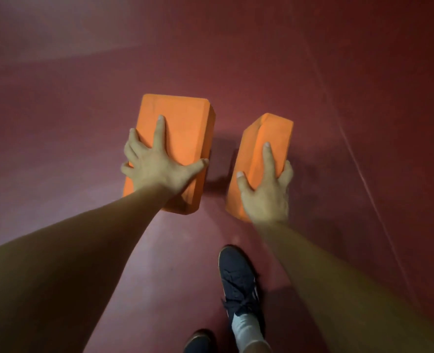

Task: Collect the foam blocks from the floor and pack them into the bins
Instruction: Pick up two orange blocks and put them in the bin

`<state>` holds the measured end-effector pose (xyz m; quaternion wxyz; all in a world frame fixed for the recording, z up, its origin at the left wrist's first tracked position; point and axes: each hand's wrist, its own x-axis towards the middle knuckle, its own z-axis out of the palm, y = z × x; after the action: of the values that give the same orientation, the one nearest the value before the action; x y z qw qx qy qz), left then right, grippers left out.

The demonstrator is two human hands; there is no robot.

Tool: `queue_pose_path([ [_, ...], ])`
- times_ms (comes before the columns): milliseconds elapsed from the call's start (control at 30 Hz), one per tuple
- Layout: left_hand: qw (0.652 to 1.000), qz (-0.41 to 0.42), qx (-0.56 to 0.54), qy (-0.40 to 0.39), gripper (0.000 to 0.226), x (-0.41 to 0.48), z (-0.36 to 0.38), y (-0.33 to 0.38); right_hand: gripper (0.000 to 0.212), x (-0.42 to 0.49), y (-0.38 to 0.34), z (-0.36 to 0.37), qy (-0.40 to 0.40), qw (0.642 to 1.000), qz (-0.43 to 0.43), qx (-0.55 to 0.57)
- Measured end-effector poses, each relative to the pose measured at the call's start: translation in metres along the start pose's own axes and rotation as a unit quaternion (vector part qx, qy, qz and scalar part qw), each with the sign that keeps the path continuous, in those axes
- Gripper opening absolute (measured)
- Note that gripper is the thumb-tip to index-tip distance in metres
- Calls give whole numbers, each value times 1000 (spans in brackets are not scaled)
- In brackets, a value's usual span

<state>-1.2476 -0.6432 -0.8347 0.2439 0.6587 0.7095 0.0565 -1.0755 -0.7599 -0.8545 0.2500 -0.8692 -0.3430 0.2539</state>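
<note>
From the head camera we look down at a dark red floor. We see two orange foam blocks side by side, with a small gap and a dark shadow between them.

The left hand sits on top of the left block, at the end nearer to us. The hand is spread wide. One finger lies straight along the top. The thumb hooks over the right edge, and the other fingers curl down over the left edge. So the hand grips the block from above.

The right hand holds the right block, also at the near end. This block is tipped, so one long edge points up. The thumb lies on the left face, one finger lies along the top, and the rest curl round the right side.

We cannot tell if the blocks touch the floor.

Nearer to us, a dark shoe with a white sock stands on the floor between the two arms.
</note>
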Motion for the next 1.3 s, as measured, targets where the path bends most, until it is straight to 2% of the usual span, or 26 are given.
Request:
queue_pose_path([
  [133, 995, 95, 17, -19, 125, -49, -23, 57, 85, -55, 20, -56, 79, 993, 6, 85],
  [267, 982, 180, 31, -44, 125, -114, -21, 109, 87, -109, 58, -112, 154, 979, 59, 118],
  [533, 941, 309, 77, -113, 128, -290, 45, 202, 84, -227, 195, -230, 257, 939, 169, 153],
  [733, 885, 420, 111, -167, 127, -500, 121, 268, 87, -357, 346, -313, 348, 901, 237, 100],
  [1100, 779, 560, 161, -230, 126, -956, 254, 320, 78, -671, 620, -480, 416, 817, 386, 100],
  [1300, 681, 649, 174, -290, 126, -1197, 304, 328, 80, -843, 729, -553, 474, 739, 468, 104],
])
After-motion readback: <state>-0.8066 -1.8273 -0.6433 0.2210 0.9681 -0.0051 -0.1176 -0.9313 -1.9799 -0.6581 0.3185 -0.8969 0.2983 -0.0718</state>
